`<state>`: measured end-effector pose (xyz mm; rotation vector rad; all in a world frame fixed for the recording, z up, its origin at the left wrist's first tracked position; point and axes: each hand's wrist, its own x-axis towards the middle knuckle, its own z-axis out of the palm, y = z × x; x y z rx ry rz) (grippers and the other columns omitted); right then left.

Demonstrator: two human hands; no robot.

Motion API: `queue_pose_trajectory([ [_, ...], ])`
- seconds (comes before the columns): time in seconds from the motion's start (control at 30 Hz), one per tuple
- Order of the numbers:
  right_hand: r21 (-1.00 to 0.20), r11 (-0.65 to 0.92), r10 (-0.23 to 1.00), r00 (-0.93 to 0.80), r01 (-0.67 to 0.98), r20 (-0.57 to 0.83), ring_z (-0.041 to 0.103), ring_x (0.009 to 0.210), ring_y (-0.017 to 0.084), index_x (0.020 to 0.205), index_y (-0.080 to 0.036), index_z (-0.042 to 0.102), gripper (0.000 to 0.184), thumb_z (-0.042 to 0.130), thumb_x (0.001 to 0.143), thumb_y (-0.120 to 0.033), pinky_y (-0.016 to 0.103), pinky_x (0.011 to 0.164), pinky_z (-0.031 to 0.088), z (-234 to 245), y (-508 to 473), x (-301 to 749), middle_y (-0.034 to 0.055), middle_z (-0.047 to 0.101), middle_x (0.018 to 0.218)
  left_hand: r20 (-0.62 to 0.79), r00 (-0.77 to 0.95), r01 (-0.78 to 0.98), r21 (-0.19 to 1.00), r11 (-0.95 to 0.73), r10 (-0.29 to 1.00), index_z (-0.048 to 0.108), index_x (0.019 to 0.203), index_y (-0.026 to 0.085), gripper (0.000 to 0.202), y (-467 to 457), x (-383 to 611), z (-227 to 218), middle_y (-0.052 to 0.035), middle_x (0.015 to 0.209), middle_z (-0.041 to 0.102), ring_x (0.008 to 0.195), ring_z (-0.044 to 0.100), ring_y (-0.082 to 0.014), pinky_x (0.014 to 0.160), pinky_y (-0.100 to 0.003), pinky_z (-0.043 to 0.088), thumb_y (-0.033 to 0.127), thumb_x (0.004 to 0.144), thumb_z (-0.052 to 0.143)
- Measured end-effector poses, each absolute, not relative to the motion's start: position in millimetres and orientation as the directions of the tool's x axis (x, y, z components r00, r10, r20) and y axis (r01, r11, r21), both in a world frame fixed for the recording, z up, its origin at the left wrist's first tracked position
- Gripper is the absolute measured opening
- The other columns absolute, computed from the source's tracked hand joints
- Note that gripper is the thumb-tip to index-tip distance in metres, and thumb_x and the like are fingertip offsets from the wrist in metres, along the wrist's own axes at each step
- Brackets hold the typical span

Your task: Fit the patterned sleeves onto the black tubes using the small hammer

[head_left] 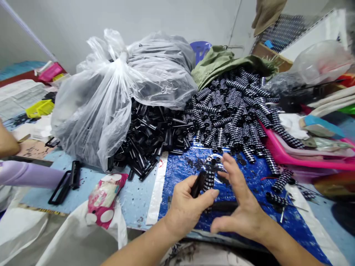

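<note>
My left hand (184, 208) is closed around a black plastic piece (197, 184) and a black cylinder with white squares (210, 181), held together over the blue sheet (177, 184). How the two parts join is hard to see. Just right of them my right hand (244, 210) is open, its fingers and thumb spread, with nothing visible in it. A dark bar (223, 206) shows between the hands, partly hidden. Beyond them lies a big pile of white-patterned black cylinders (230, 107). To its left is a heap of shiny black plastic parts (146, 136).
A knotted clear plastic bag (116, 85) bulks at the back left. Nearer stand a pink polka-dot packet (105, 199), a black frame-like part (59, 188) and a lilac bottle (30, 173). A pink tray (305, 159) borders the right side. Another person's arm (7, 140) shows far left.
</note>
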<state>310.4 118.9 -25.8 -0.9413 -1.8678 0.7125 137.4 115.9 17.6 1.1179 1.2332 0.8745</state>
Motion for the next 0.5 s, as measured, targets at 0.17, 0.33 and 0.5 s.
queue_pose_trajectory([
  [0.17,-0.575,0.709,0.703,-0.345,0.408,0.622,0.042,0.141,0.030,0.157,-0.015,0.025,0.094,0.078,0.081,-0.031,0.047,0.114,0.043,-25.2,115.8,309.9,0.0194,0.043,0.150,-0.282,0.119,0.029,0.959,0.281,0.952,0.059,0.082,0.015,0.044,112.0,132.4,8.0,0.0027,0.063,0.043,0.055,0.037,-0.0095,0.051,-0.024,0.031,0.058,0.093,0.053],
  [0.33,-0.477,0.754,0.643,-0.355,0.451,0.679,0.047,0.137,0.029,0.156,-0.010,0.027,0.095,0.080,0.080,-0.031,0.044,0.110,0.048,-19.1,110.6,301.2,0.0215,0.047,0.145,-0.188,0.043,0.070,0.980,0.185,0.981,0.055,0.078,0.016,0.050,111.9,142.4,11.8,-0.0008,0.074,0.048,0.068,0.041,-0.0126,0.063,-0.025,0.038,0.061,0.096,0.044],
  [0.5,-0.393,0.762,0.601,-0.338,0.514,0.724,0.051,0.133,0.028,0.154,-0.007,0.030,0.091,0.079,0.080,-0.025,0.040,0.109,0.050,-18.7,110.7,298.8,0.0226,0.049,0.142,-0.246,0.123,-0.131,0.956,0.261,0.962,0.067,0.088,0.013,0.041,112.7,142.3,18.1,-0.0023,0.081,0.055,0.079,0.046,-0.0136,0.075,-0.026,0.040,0.052,0.093,0.057],
])
